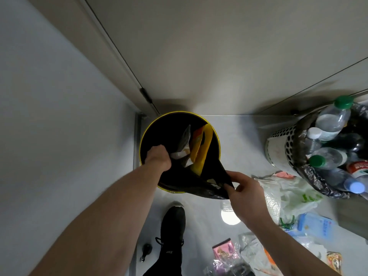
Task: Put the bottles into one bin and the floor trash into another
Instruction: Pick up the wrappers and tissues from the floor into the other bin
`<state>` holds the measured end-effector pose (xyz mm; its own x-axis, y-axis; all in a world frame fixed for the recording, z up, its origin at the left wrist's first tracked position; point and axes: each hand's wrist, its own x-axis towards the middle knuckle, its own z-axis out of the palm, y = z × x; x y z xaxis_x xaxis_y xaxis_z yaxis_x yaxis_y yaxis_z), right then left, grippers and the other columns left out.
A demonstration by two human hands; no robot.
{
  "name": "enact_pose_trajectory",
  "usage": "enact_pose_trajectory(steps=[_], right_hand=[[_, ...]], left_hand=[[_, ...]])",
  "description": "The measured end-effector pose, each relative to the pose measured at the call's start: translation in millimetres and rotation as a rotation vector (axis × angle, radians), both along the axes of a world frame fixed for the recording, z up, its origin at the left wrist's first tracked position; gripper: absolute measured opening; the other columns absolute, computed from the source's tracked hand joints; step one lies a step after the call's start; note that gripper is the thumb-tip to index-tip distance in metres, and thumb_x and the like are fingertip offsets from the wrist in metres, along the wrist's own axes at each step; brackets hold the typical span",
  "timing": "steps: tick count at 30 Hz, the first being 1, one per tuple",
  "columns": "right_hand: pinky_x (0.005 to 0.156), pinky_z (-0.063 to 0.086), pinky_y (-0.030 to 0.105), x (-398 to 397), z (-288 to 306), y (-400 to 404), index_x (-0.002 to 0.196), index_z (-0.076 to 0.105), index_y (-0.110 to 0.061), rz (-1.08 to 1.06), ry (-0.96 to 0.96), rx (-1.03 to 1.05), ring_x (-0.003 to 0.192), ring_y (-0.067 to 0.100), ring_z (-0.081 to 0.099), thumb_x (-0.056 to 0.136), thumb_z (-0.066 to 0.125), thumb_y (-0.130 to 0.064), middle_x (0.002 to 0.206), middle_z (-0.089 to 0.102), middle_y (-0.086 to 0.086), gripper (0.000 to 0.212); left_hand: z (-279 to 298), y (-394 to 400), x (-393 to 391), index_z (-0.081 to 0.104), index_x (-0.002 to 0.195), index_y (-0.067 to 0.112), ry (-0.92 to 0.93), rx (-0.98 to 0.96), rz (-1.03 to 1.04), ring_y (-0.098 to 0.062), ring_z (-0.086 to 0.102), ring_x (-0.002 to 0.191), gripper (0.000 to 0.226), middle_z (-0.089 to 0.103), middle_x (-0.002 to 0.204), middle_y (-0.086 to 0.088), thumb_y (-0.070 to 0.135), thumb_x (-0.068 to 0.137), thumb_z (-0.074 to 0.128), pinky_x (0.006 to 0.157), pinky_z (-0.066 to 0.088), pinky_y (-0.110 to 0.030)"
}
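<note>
The left hand [158, 156] was closed on wrappers [196, 148] inside the yellow bin [216, 140]. The right hand [246, 193] pinched its black bag [214, 182]. Bottles [331, 120] filled the white bin [282, 146] nearby.

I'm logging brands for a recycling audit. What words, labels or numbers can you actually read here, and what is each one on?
Nothing reads with certainty.
Black shoe: small white logo on the tongue, too blurred to read.
Red bottle label in the perforated bin: white characters, too small.
Blue packet on the floor: blue print, blurred.
White plastic bag: green marking, not legible.
Pink wrapper: picture only, no legible text.
</note>
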<state>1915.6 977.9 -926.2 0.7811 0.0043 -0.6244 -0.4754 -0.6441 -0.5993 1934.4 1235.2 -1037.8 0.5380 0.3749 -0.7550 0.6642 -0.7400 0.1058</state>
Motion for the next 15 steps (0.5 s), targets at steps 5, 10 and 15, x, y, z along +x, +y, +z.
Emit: enact_pose_trajectory(steps=[5,10,15], right_hand=[[0.061,0.046,0.009,19,6,-2,0.092,0.075,-0.037,-0.027,-0.094,-0.007,0.069,-0.004,0.065,0.096,0.065,-0.013,0.078,0.073,-0.021,0.027],[0.073,0.053,0.036,33,41,-4,0.094,0.065,-0.027,-0.395,-0.31,0.195,0.076,0.018,0.064,0.101,0.055,-0.009,0.088,0.071,0.003,0.022],[0.063,0.045,0.033,13,54,4,0.09,0.059,-0.026,-0.369,-0.239,0.118,0.069,0.024,0.059,0.093,0.052,0.002,0.082,0.065,-0.001,0.029]], left_hand=[[38,3,0,0.071,0.112,0.018,-0.523,-0.039,0.189,-0.027,0.069,0.097,0.017,0.074,0.1,-0.003,0.023,0.099,0.061,0.084,0.054,-0.032],[139,32,-24,0.061,0.107,0.006,-1.097,0.041,0.446,-0.003,0.056,0.081,0.01,0.062,0.092,0.005,0.008,0.1,0.055,0.074,0.04,-0.004],[159,42,-79,0.053,0.107,0.004,-1.023,0.116,0.477,-0.009,0.05,0.082,0.018,0.055,0.096,-0.002,-0.007,0.093,0.049,0.076,0.043,-0.021]])
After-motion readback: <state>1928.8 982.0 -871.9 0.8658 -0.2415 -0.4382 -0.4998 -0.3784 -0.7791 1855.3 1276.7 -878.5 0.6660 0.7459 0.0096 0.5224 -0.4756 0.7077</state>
